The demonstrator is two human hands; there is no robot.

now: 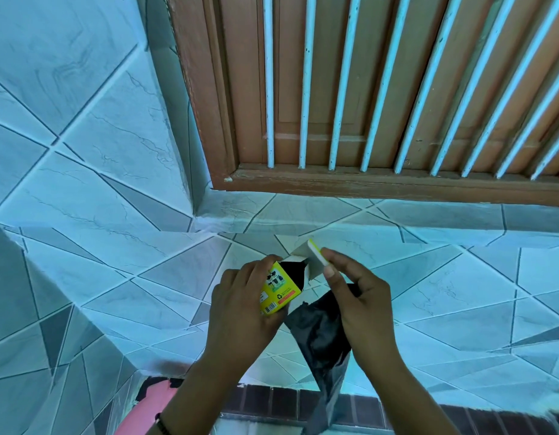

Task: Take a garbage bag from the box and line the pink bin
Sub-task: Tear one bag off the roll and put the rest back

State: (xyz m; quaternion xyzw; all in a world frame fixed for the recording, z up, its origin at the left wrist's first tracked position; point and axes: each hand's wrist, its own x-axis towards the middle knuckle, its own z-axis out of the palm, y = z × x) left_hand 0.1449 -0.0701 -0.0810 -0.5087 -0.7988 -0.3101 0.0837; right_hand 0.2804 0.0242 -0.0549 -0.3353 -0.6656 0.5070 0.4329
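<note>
Veined blue-grey tiled wall behind, left hand (240, 304) gripping small yellow cardboard box (279, 290), right hand (358, 304) at three o'clock pinching its open flap (314, 260), crinkled black plastic garbage bag (323, 343) beneath, pink bin (146, 409) at seven o'clock

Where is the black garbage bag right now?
Low centre of the head view: the black garbage bag hangs under the right hand, beside the yellow box.

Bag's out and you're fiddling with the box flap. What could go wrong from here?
The black garbage bag hangs loosely under the right hand while its fingers work the flap; it may slip and drop. The yellow box, held only by the left hand, could spill more bags through its open end.
</note>
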